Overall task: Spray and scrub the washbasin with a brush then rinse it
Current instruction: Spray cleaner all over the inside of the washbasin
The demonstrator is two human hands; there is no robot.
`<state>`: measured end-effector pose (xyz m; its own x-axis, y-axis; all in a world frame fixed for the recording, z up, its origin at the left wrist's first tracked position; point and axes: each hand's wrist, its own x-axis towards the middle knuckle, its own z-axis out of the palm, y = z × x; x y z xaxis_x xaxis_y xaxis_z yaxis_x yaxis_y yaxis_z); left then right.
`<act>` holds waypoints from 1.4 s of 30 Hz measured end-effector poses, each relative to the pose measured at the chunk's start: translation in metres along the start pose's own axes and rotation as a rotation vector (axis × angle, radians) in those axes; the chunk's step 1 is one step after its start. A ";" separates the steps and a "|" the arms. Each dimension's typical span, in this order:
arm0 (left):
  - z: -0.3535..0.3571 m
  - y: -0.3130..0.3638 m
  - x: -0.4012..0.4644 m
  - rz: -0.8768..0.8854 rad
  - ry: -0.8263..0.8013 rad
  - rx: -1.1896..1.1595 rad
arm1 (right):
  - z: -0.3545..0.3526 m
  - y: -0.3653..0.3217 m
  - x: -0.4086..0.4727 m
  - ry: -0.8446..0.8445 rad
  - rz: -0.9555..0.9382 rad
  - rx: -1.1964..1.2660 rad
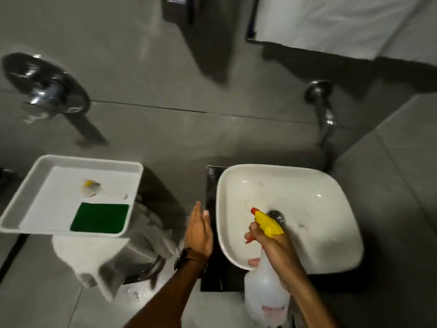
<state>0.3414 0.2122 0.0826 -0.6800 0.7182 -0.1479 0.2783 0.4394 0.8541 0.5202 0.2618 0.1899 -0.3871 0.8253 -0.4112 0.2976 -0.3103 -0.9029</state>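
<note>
A white washbasin sits on a dark counter at the right, its metal drain partly hidden behind the sprayer head. My right hand grips the neck of a translucent spray bottle with a yellow head and red nozzle, held over the basin's near left rim, fingers on the red trigger. My left hand hovers flat and open just left of the basin, holding nothing. A small brush with a yellow handle lies blurred in a grey tray at the left, beside a green scrub pad.
A wall tap juts out above the basin's far right. A chrome wall fitting is at the upper left. A bin lined with a pale bag stands under the tray. A dark dispenser and a mirror edge are on the wall.
</note>
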 end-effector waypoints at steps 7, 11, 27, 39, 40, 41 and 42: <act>0.057 0.035 -0.029 -0.050 0.072 0.011 | -0.126 0.039 -0.056 0.188 0.107 -0.011; 0.070 0.038 -0.028 -0.119 0.158 0.065 | -0.155 0.050 -0.063 0.201 0.109 -0.018; 0.074 0.044 -0.035 -0.125 0.234 0.091 | -0.109 0.038 -0.005 0.088 0.170 -0.267; 0.077 0.036 -0.032 -0.098 0.267 0.080 | -0.136 0.006 0.043 0.312 0.146 -0.136; 0.077 0.036 -0.032 -0.090 0.270 0.083 | -0.140 0.005 0.045 0.325 0.155 -0.134; 0.076 0.036 -0.032 -0.086 0.269 0.084 | -0.144 0.004 0.047 0.342 0.159 -0.129; 0.076 0.037 -0.032 -0.087 0.266 0.084 | -0.148 0.003 0.049 0.354 0.156 -0.126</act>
<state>0.4244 0.2464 0.0807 -0.8545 0.5142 -0.0736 0.2586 0.5441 0.7982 0.6310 0.3709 0.1856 -0.0114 0.8911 -0.4537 0.4422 -0.4025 -0.8015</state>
